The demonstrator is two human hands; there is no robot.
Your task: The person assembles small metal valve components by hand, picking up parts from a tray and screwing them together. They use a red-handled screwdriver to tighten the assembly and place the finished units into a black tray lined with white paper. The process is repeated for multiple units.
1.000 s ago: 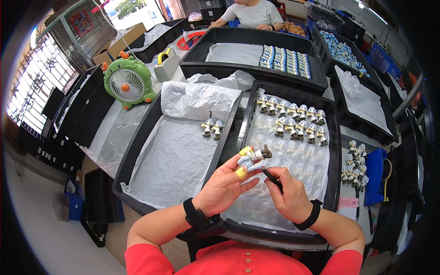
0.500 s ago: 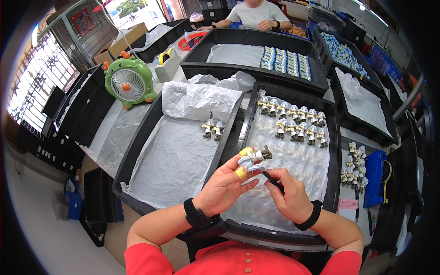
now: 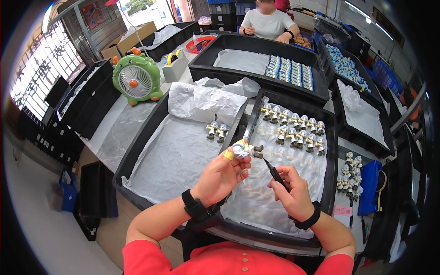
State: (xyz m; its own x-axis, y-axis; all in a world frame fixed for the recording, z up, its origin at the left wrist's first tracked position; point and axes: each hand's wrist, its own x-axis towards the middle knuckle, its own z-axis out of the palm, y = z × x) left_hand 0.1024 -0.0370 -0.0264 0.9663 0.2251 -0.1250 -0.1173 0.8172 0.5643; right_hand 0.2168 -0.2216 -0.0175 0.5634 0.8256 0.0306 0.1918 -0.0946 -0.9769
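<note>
My left hand (image 3: 215, 179) is closed around a small figurine (image 3: 243, 150) with pale hair, white clothes and dark boots. The figurine lies tilted on its side, boots toward the right; yellow covers show on my fingertips. In my right hand (image 3: 294, 195) is a slim black utility knife (image 3: 276, 173), its pointed tip just below the boots and apart from them. Both hands hover over the right black tray (image 3: 333, 183), lined with white film, where several similar figurines (image 3: 300, 136) lie in rows at the far end. Two more figurines (image 3: 217, 131) lie on paper in the left tray (image 3: 144, 133).
A green fan (image 3: 136, 78) and a tape dispenser (image 3: 175, 68) stand at back left. Behind the trays is a large black tray (image 3: 206, 68) with rows of blue-white pieces. Loose figurines (image 3: 350, 172) and a blue bin (image 3: 370, 188) sit at right. A person (image 3: 268, 23) sits opposite.
The knife tip has moved from the figurine's hair side to near its boots. My left hand has turned the figurine and shifted it slightly left. The person opposite has moved their hands.
</note>
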